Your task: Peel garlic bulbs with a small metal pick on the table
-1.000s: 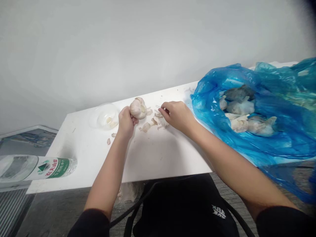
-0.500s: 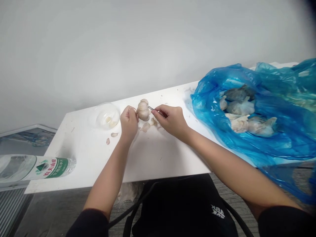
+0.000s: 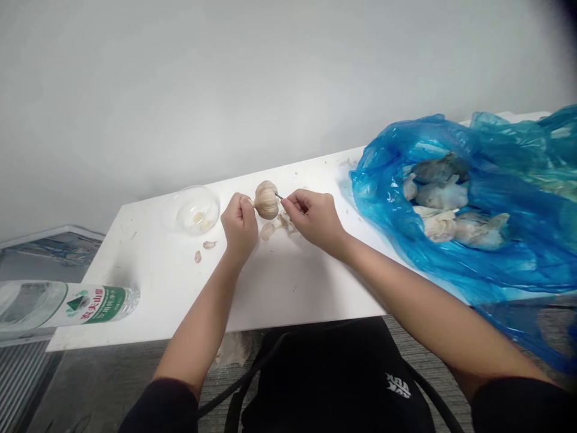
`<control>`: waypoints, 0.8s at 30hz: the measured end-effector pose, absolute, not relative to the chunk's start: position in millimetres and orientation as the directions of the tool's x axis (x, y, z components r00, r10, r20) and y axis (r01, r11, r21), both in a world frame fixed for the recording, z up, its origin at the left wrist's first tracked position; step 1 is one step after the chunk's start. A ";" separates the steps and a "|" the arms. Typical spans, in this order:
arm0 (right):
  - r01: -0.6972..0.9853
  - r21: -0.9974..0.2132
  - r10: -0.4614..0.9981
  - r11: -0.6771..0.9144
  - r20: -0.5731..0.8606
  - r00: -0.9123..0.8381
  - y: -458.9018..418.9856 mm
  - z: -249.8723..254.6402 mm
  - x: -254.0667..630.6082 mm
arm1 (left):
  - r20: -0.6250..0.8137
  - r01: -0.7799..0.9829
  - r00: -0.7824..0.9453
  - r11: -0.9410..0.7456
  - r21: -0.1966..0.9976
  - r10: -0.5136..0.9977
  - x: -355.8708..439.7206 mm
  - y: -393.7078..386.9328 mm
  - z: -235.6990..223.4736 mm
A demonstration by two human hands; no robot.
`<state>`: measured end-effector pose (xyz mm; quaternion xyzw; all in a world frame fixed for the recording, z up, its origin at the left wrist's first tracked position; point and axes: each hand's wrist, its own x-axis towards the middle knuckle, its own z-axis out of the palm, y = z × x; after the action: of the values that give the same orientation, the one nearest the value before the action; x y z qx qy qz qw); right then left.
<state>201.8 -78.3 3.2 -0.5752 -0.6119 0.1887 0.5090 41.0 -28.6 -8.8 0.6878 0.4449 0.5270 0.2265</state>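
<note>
A whole garlic bulb (image 3: 267, 201) is held up over the white table, tilted sideways, with its stem end in the closed fingers of my left hand (image 3: 240, 222). My right hand (image 3: 315, 218) pinches a thin dark metal tool (image 3: 279, 196); its tip meets the right side of the bulb. The tool's kind is hidden by my fingers. Below the bulb lie loose pieces of garlic skin (image 3: 267, 231). To the left of my left hand, two unpeeled garlic cloves (image 3: 209, 245) rest near a clear bowl (image 3: 197, 210) with a few pale pieces in it.
A large blue plastic bag (image 3: 387, 162) on the right stands open with several garlic bulbs (image 3: 442, 195) inside. At the left edge is a water bottle (image 3: 90, 304) with a green and white label. A grey wall (image 3: 270, 78) runs behind the white table (image 3: 293, 288).
The garlic bulb has turned in my left hand and shifted slightly right. My right hand stays close beside it, the tool's tip still against the bulb.
</note>
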 end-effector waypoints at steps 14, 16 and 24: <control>0.638 -0.762 0.924 0.114 0.318 0.214 -62.0 -2.5 219.8 | 0.455 0.204 -0.023 -0.441 0.874 0.890 41.4 -27.0 -1.1; 0.683 -0.727 0.956 0.073 0.247 0.160 -59.6 -3.4 225.5 | 0.421 0.135 -0.045 -0.412 0.901 0.906 39.4 -23.8 2.9; 0.788 -0.598 0.956 0.146 0.289 0.042 -65.3 -0.4 225.5 | 0.204 -0.106 0.040 -0.199 0.974 0.978 38.8 -12.7 1.8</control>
<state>225.5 -65.3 -0.4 -0.6411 -0.6802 0.1270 0.3318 38.8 -12.7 1.8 0.5348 0.4079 0.5599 0.4838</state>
